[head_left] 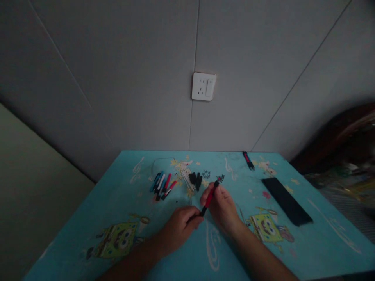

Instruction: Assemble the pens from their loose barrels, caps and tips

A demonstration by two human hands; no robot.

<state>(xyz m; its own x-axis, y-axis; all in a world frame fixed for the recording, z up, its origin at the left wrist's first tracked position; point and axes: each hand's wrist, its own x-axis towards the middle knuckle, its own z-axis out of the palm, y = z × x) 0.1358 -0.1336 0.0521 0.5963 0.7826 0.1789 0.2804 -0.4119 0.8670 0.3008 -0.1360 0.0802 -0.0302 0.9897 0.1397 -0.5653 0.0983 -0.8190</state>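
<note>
A light-blue cartoon-printed tabletop (187, 267) carries multicoloured slim tubes (167, 181), thin white rods (186, 180), black cylinders (198, 182) and a black rectangular strip (286, 200).

Grey panelled wall (131, 78), white socket plate (204, 86) over a seam (190, 125) — blue cartoon-print tabletop (187, 265) below

The red-and-black pen (209, 199) looks like smooth plastic; the loose pen barrels (167, 181) look plastic too, smooth-sided; the surface (187, 267) has a smooth, printed covering; the black strip (287, 201) looks matt, its material unclear; the socket plate (204, 86) is smooth white plastic; the wall panels (131, 78) appear smooth and matt; the dark brown furniture (340, 130) looks like polished wood.
</note>
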